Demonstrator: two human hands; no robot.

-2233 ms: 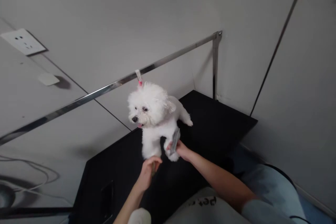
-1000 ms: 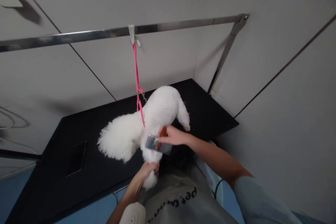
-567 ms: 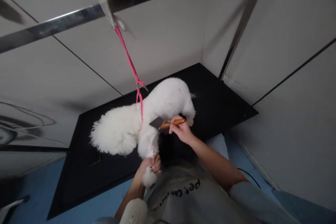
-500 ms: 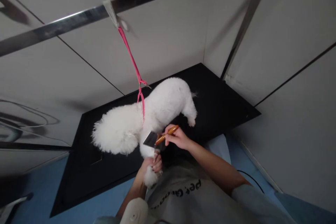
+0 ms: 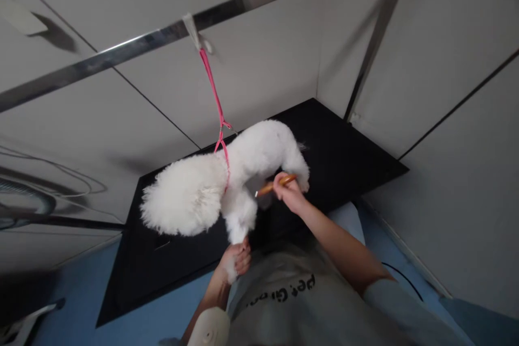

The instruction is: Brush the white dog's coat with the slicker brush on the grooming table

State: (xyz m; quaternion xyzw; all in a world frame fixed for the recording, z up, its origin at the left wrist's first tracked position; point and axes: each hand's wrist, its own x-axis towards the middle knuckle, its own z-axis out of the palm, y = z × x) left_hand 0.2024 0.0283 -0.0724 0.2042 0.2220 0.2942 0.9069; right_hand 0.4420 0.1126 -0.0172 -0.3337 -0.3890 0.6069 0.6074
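Orange-brown and wooden by its look, the handle of a grooming tool lay in the right hand, whose fingers were closed round it; the tool's head was too blurred to make out. The left hand was curled shut round the lower end of the near foreleg of the dog, with a white tuft, probably paw fur, showing at the grip.

The step in hand seemed to be brushing that leg. Doing it well likely called for a steady, gentle hold, the limb kept at a natural angle rather than tugged, and short, light strokes that spared the skin and passed clear of the left hand. Slack or strain in the pink lead would have been a useful sign of the dog shifting.

The dog was on the black desk, with the lead running up to a metal bar. Its coat was white: a round, tufted mass at the head, closer and smoother along the back, fluffy down the leg. Its face was hidden.
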